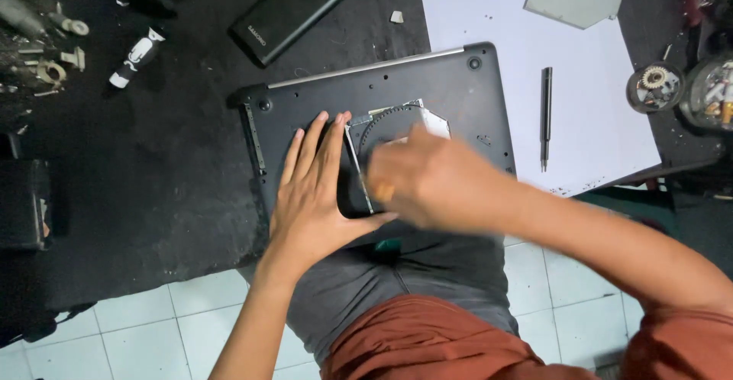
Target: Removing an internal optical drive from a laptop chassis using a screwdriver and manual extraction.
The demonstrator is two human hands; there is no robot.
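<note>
A single head-worn camera looks steeply down from close above the person's lap; it faces an upturned laptop base (382,105) on a black mat (137,197), tiled floor (137,326) nearest.

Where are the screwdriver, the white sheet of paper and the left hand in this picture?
screwdriver (546,117): head view, middle of its dark shaft.
white sheet of paper (489,21): head view, bare upper left part.
left hand (313,197): head view, back of the hand, flat on the laptop's underside.

Left hand (313,189) flat — right hand (420,181) blurred
</note>
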